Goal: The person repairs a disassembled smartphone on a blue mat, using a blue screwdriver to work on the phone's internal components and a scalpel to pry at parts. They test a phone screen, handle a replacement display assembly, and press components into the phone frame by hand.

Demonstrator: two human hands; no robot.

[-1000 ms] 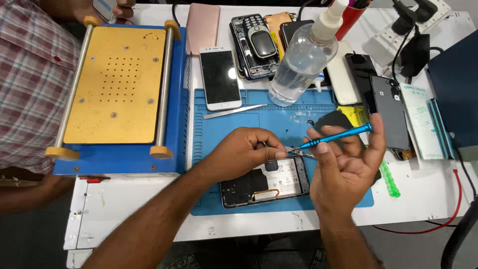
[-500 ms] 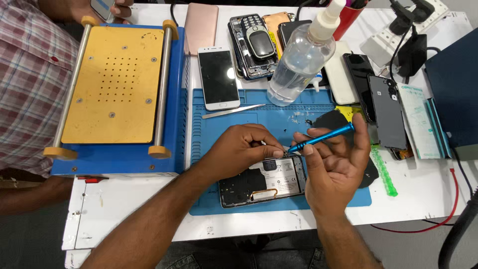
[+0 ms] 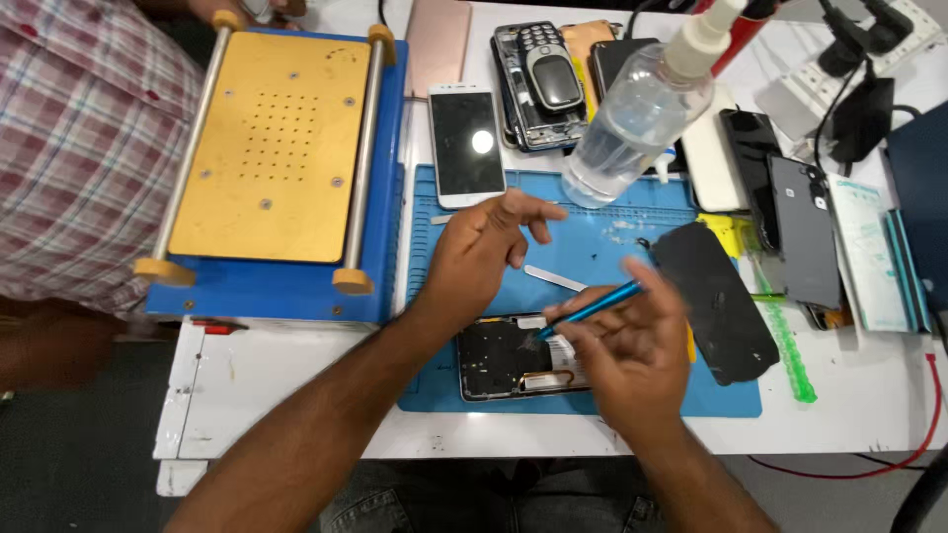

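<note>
An opened phone [image 3: 509, 357] with its back off lies on the blue work mat [image 3: 602, 242]. My right hand [image 3: 627, 350] holds a blue screwdriver [image 3: 592, 308], its tip pointing down-left at the phone's upper edge. My left hand [image 3: 486, 252] hovers over the mat above the phone, fingers spread, holding nothing. Metal tweezers [image 3: 555, 278] lie on the mat just right of that hand. A black back cover [image 3: 716, 301] rests on the mat's right side.
A blue and gold heating plate [image 3: 276, 148] sits at left, beside a person in a checked shirt [image 3: 69, 148]. A white-framed phone [image 3: 466, 143], a clear spray bottle [image 3: 637, 118], several phones and parts crowd the back and right of the table.
My left hand has lifted off the opened phone and moved up over the mat, fingers spread. My right hand with the screwdriver has dropped lower, toward the phone.
</note>
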